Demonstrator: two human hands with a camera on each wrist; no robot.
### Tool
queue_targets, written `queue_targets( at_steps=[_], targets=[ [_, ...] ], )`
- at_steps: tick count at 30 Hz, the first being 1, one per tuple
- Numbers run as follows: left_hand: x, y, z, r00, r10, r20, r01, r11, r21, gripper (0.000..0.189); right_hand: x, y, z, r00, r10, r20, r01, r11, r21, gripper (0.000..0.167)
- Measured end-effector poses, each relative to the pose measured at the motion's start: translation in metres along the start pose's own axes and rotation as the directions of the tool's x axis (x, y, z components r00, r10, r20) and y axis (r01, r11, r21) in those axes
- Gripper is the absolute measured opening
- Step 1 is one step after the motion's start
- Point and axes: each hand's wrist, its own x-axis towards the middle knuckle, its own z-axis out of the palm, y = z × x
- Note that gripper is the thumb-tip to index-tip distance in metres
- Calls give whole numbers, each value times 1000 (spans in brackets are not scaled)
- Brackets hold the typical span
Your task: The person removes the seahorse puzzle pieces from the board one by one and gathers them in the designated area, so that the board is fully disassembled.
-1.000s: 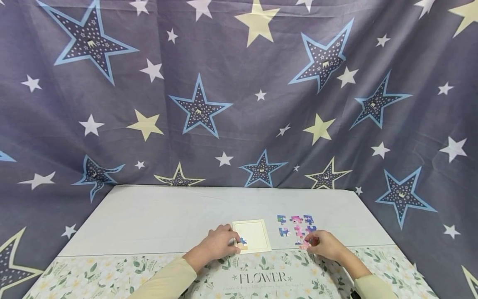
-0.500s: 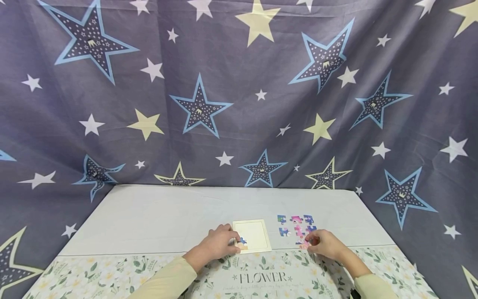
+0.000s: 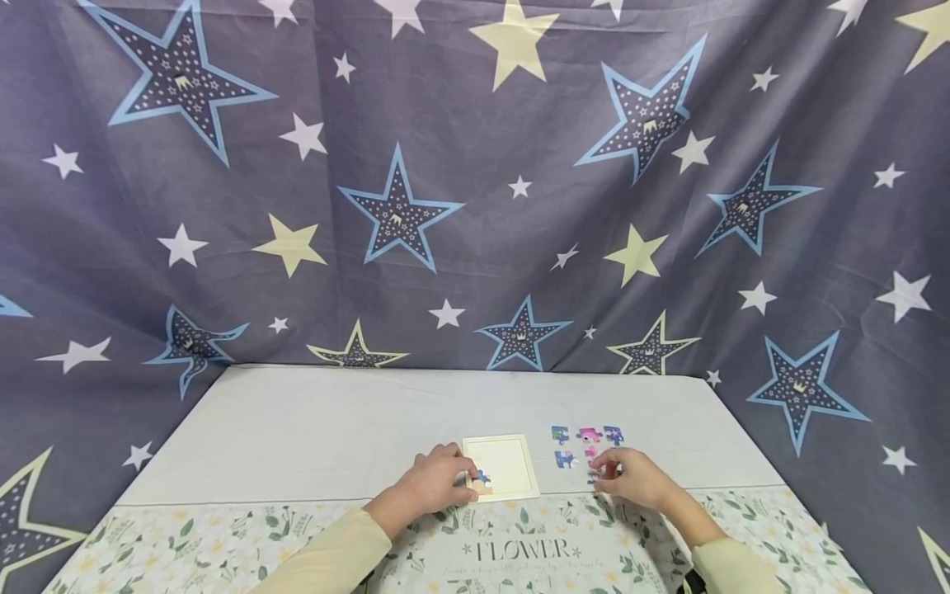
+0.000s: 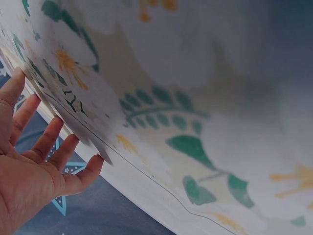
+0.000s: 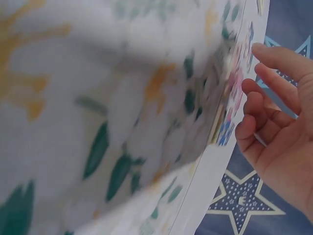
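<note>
In the head view, my left hand (image 3: 438, 480) rests at the left edge of a cream puzzle tray (image 3: 508, 466), its fingertips touching the tray. A blue-and-tan jigsaw piece (image 3: 483, 483) lies in the tray's near left corner, partly hidden by that hand. In the left wrist view, the left hand's fingers (image 4: 53, 126) are spread. My right hand (image 3: 631, 478) hovers over the near right jigsaw pieces and hides several of them. Its fingers (image 5: 266, 95) are loosely bent in the right wrist view, with nothing seen between them.
Loose jigsaw pieces lie right of the tray: a blue-green one (image 3: 560, 434), a pink one (image 3: 590, 436) and a blue one (image 3: 613, 434) in the far row, a blue-white one (image 3: 566, 459) nearer. The white table (image 3: 334, 445) meets a star-patterned curtain (image 3: 416, 289); floral cloth (image 3: 297, 528) covers its near part.
My right hand has shifted slightly left and away from me, off the nearest pink piece, and now covers more of the pieces. The left hand and the tray have stayed put.
</note>
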Motion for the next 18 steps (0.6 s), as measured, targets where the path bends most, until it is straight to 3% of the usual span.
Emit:
queue_targets(
  at_steps=[7, 18],
  targets=[
    [1, -1, 1, 1000, -4, -1, 4, 1000, -2, 33, 14, -12, 11, 996, -87, -27, 87, 996, -18, 26],
    [1, 0, 1, 1000, -13, 0, 13, 1000, -4, 33, 31, -40, 27, 987, -156, -28, 155, 988, -27, 24]
  ],
)
